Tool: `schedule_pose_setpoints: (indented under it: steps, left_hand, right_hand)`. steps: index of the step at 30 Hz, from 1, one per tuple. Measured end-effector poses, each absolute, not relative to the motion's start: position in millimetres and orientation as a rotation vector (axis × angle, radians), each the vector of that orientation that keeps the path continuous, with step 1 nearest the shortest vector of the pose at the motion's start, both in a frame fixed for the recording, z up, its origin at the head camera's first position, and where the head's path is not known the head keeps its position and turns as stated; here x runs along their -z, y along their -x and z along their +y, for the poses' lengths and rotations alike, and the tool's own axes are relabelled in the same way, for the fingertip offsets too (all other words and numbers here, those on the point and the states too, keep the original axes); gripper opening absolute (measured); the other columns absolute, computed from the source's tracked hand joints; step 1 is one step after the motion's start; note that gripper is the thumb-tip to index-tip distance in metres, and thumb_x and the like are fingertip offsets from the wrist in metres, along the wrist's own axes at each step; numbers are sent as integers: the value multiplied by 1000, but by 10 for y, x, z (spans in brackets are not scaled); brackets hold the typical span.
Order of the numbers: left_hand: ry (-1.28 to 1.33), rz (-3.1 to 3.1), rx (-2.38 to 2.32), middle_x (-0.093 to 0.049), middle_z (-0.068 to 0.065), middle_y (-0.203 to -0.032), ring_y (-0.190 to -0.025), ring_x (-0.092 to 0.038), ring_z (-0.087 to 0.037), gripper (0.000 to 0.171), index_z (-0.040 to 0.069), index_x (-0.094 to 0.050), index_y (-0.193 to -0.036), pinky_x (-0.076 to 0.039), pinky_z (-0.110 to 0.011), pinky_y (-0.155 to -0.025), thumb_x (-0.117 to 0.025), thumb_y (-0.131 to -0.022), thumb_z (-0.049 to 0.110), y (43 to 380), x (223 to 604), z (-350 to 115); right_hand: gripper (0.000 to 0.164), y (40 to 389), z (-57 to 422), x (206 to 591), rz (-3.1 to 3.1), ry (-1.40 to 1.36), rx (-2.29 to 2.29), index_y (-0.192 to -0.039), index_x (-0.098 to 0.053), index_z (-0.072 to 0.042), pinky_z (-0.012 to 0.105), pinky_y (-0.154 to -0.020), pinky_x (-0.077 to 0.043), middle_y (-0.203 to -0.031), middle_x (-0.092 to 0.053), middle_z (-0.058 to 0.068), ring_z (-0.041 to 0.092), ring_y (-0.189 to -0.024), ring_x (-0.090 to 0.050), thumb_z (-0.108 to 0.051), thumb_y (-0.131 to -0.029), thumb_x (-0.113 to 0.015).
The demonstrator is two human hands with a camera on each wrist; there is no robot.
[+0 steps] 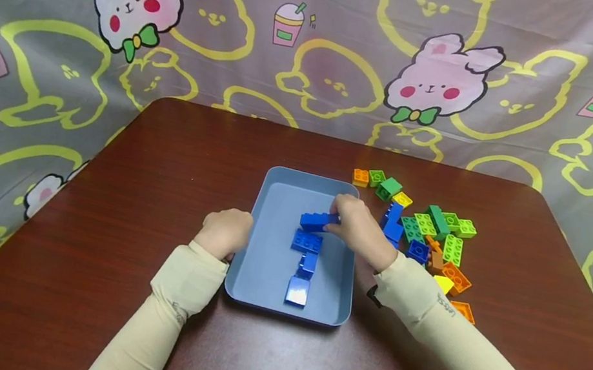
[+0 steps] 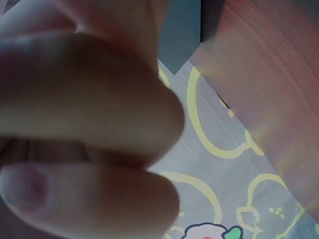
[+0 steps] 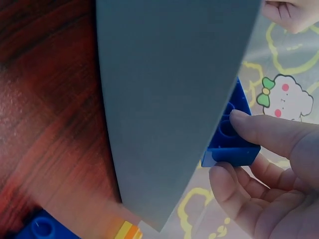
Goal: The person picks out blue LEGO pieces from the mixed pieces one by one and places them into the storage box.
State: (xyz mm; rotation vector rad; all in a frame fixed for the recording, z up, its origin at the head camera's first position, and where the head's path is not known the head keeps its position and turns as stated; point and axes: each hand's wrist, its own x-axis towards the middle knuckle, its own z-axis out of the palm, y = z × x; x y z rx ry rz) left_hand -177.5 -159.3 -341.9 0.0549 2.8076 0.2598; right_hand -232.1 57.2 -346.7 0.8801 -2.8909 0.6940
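My right hand pinches a long blue toy brick over the shallow blue-grey tray. In the right wrist view, thumb and fingers grip the end of that brick, its hollow side showing; the tray wall hides the rest. Three more blue bricks lie in a column below it: a studded brick, a small brick and a smooth-topped brick. My left hand is curled right at the tray's left rim. Its folded fingers fill much of the left wrist view, with no object showing between them.
Right of the tray lies a loose pile of bricks, among them a green brick, blue brick, orange brick and yellow brick. Smaller bricks, including an orange brick, sit behind. A patterned cloth hangs beyond the brown table.
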Motion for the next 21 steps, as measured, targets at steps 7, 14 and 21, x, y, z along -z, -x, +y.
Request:
schedule_pose_setpoints:
  steps: [7,14,21]
  left_hand:
    - [-45,2809,-258,-53,-6,-48,-42,-54,-16,27,7,-59,-69,-42,-37,-51,-41,-90,6,1774,3416,-1591]
    - [-47,2815,-259,-54,-6,-49,-41,-54,-16,26,7,-59,-71,-42,-37,-50,-41,-90,6,1779,3425,-1599]
    - [-55,2816,-266,-53,-5,-46,-42,-53,-16,28,7,-58,-68,-42,-38,-51,-41,-90,8,1777,3424,-1601]
  right_hand:
    - [24,2353,549,3514,-2914,-869,-678,-88,-56,0,29,-64,-49,-79,-56,10,21,-73,-52,-7,-73,-73]
    - [25,2387,539,3556,-2945,-879,-694,-88,-57,1,29,-65,-49,-79,-58,10,21,-73,-54,-9,-73,-74]
    - [26,2398,534,3595,-2933,-909,-748,-87,-57,1,30,-66,-50,-77,-58,9,20,-70,-55,-10,-72,-75]
